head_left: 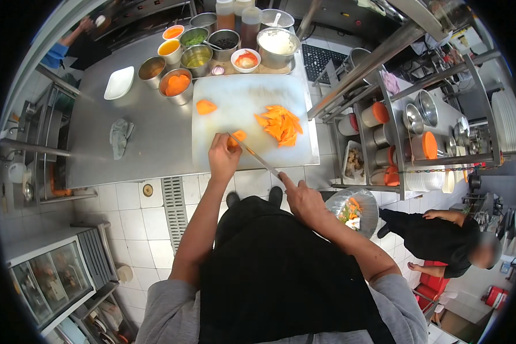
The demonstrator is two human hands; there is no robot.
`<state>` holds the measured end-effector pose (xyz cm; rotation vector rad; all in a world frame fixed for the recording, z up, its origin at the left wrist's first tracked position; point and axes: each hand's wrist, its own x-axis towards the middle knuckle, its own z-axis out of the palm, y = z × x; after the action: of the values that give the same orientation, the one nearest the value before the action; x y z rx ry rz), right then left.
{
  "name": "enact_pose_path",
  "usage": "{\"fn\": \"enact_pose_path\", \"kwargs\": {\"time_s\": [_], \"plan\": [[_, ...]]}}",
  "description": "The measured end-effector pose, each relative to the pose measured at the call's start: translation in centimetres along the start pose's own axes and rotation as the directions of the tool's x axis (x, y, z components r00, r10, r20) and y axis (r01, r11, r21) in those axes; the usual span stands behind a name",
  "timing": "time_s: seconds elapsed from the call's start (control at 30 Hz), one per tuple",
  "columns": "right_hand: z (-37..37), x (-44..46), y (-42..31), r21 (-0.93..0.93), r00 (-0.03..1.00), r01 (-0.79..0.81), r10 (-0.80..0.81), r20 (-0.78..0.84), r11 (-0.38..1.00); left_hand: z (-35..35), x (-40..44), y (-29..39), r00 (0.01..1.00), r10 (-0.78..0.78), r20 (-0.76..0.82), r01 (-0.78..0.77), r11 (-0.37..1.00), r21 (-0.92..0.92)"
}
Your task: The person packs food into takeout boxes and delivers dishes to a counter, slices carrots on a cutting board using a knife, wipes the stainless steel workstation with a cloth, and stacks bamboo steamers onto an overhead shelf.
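The fingers of the left hand (222,155) were bunched low over the cutting board (226,89), pinching a small orange piece (238,135) near the board's close edge. The fingers of the right hand (303,200) were curled around the handle of a knife (262,160), most of that handle hidden in the grip; the blade slanted away to the left, its far end lying across the orange piece just beside the left fingertips. How deep the edge had gone could not be told. Farther up the board, on its left side, sat a larger orange chunk (206,106), apart from both hands, and to the right was a loose heap of orange slices (280,125). Just beyond the board's top left corner stood a metal container (175,86) with orange slices in it, among other containers, and a white bowl (246,59) and a pot of white stuff (278,43) stood behind the board. Left of these, on the steel counter (160,132), lay a white dish (119,83) and a crumpled grey cloth (121,138). Below the counter's right end, a lined bin (358,215) held mixed scraps, and past it was another person (441,235) in dark clothes.
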<state>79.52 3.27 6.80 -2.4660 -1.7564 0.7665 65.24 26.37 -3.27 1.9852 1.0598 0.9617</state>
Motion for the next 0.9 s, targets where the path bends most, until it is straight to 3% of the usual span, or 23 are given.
{"fn": "enact_pose_path", "kwargs": {"time_s": [0.7, 0.8, 0.9], "plan": [[1.3, 3.6, 0.3, 0.031, 0.994, 0.093, -0.091, -0.065, 0.995, 0.2, -0.1, -0.4, 1.0, -0.009, -0.022, 0.009, 0.999, -0.037], [0.6, 4.4, 1.6, 0.196, 0.988, 0.153, -0.154, -0.009, 0.969, 0.4, -0.2, -1.0, 1.0, 0.004, -0.03, -0.006, 0.999, -0.053], [-1.8, 3.3, 1.6, 0.424, 0.992, 0.112, -0.124, -0.001, 0.899, 0.0, -0.2, -0.5, 1.0, -0.014, -0.008, 0.014, 1.0, -0.019]]}}
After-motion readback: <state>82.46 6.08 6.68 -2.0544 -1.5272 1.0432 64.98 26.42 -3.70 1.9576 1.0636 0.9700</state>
